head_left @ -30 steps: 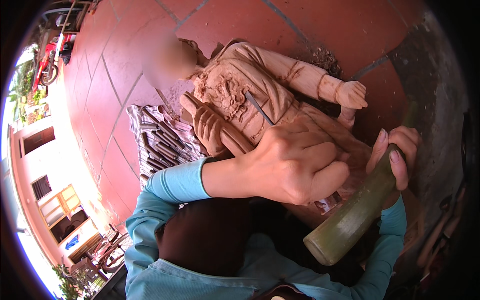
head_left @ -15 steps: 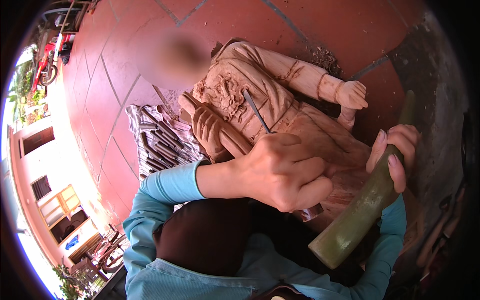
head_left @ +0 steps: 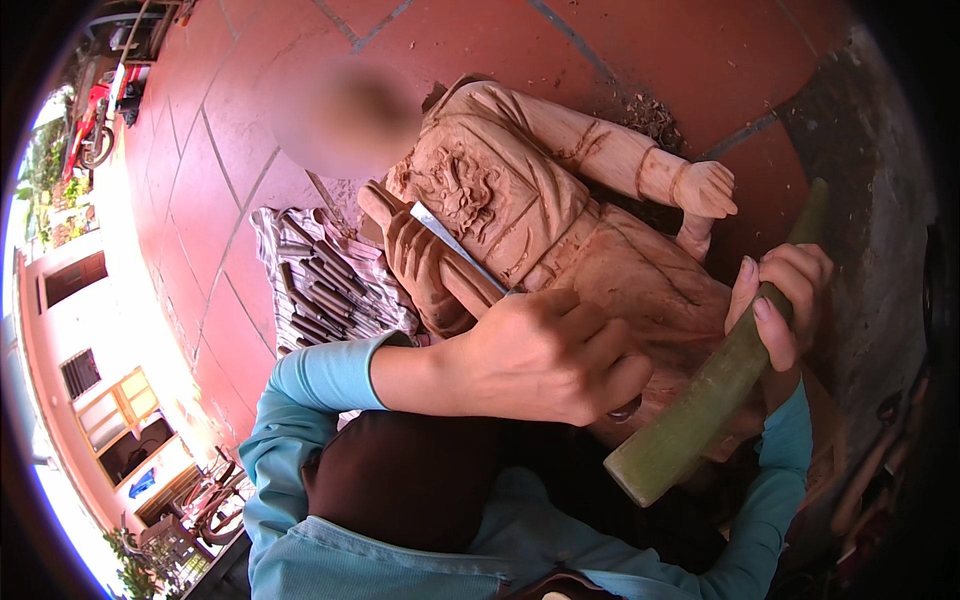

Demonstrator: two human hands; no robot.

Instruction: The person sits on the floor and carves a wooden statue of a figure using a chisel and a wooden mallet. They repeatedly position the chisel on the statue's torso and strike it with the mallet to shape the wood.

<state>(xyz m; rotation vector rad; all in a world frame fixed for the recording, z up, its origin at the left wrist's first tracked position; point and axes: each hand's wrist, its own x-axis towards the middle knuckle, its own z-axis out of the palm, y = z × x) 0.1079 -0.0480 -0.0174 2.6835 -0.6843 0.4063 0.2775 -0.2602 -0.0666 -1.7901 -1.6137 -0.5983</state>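
A carved wooden statue [head_left: 640, 270] of a robed figure lies in front of me, with a relief ornament [head_left: 465, 190] on its chest. My left hand [head_left: 550, 355] is closed round a chisel [head_left: 462, 250], whose bright blade points up and left beside the statue's carved hand [head_left: 412, 250]. The butt of its handle shows below my fist. I cannot tell whether the blade touches the wood. My right hand [head_left: 785, 300] grips a long green club-like mallet [head_left: 690, 420] near its middle. Its thick end hangs to the lower left, apart from the chisel handle.
Several chisels [head_left: 325, 290] lie on a striped cloth [head_left: 270, 235] left of the statue. Wood shavings [head_left: 650, 120] lie on the red tiled floor [head_left: 480, 40] beyond the carved arm. A red motorbike [head_left: 95, 130] and a bicycle [head_left: 215, 500] stand far to the left.
The chisel blade has swung left, from the chest ornament to beside the carved hand, and shows its broad side. My left hand shifted slightly left and down; the mallet's thick end rose slightly.
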